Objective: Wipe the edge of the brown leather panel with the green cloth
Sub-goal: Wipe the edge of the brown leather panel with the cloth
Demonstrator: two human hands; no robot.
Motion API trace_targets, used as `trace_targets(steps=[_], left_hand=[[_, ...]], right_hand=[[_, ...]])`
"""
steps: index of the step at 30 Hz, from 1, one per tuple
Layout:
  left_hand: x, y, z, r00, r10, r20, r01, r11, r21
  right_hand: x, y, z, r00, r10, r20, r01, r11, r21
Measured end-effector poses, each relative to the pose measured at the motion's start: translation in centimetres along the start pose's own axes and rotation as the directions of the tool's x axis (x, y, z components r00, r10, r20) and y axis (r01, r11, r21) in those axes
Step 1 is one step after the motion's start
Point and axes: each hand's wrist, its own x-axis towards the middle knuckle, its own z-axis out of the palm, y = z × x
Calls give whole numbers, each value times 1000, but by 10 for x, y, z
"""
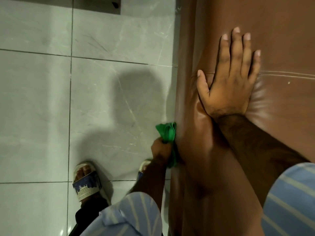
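The brown leather panel [281, 40] fills the right side of the head view, its rounded edge running top to bottom beside the floor. My left hand [160, 150] grips a bunched green cloth [167, 132] and presses it against the panel's outer side, low down. My right hand [228, 77] lies flat on the panel's top, fingers spread, pushing a dent into the padding near a stitched seam [288, 74].
Grey marble-look floor tiles [85, 99] cover the left. My feet in patterned slippers [86, 179] stand close to the panel. A dark recess [97, 5] sits at the top. My shadow falls across the tiles.
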Motion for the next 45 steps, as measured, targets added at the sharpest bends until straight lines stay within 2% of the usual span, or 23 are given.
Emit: trace_targets(steps=[3,4,6,8,11,13,15,17,19,21,23,27,30,32,34,36,39,41,42,44,45], left_hand=[[-2,13,6,994,62,-87,-78,979,-188],[-9,3,8,994,48,-96,-73,959,-275],[-27,-36,15,999,-27,-30,12,913,-408],[-52,-74,15,995,-96,-19,82,920,-383],[-62,-109,10,988,-154,28,156,978,-137],[-49,-101,11,979,-197,53,200,979,-43],[-29,-66,12,980,-198,1,198,980,7],[-15,-11,13,991,-122,-47,119,991,-54],[-7,35,13,995,-22,-101,-2,971,-238],[-9,44,15,987,49,-154,-109,907,-408],[-18,15,21,987,46,-155,-113,881,-459],[-55,-58,19,994,-61,-90,25,937,-348],[-50,-56,17,984,-149,-101,132,979,-157],[-31,-21,12,995,-83,-60,81,996,-29],[-4,32,5,1000,9,-19,-10,999,-40],[25,98,-2,991,110,-81,-124,973,-195],[34,175,1,953,291,-85,-293,808,-512],[25,177,7,932,351,-90,-333,730,-597],[24,163,10,939,330,-97,-318,727,-608],[25,125,9,964,257,-72,-252,786,-564],[29,110,5,976,211,-49,-209,857,-472]], right_hand=[[1,0,1,1000,4,0,-4,1000,5],[1,1,0,1000,4,2,-4,1000,8],[1,2,-1,1000,4,6,-4,1000,14],[1,1,-1,1000,3,5,-3,1000,12],[0,1,-1,1000,3,11,-3,1000,18],[1,1,-1,1000,2,11,-2,1000,12],[1,2,0,1000,1,7,-1,1000,14],[0,1,1,1000,6,-7,-6,1000,13],[0,1,1,1000,7,-18,-7,1000,7],[2,2,1,1000,7,-15,-7,1000,10],[1,1,0,1000,10,-9,-10,1000,16],[0,2,0,1000,5,-5,-5,1000,23],[0,2,1,1000,3,-4,-3,1000,20],[0,2,1,1000,0,-3,0,1000,23],[0,3,1,1000,4,-1,-4,1000,20],[0,2,2,1000,7,4,-8,1000,21],[1,2,2,1000,14,10,-14,1000,15],[2,2,1,1000,14,12,-14,1000,21],[2,1,1,1000,13,12,-14,1000,23],[1,2,2,1000,14,10,-14,1000,13],[1,2,3,1000,12,11,-12,1000,4]])
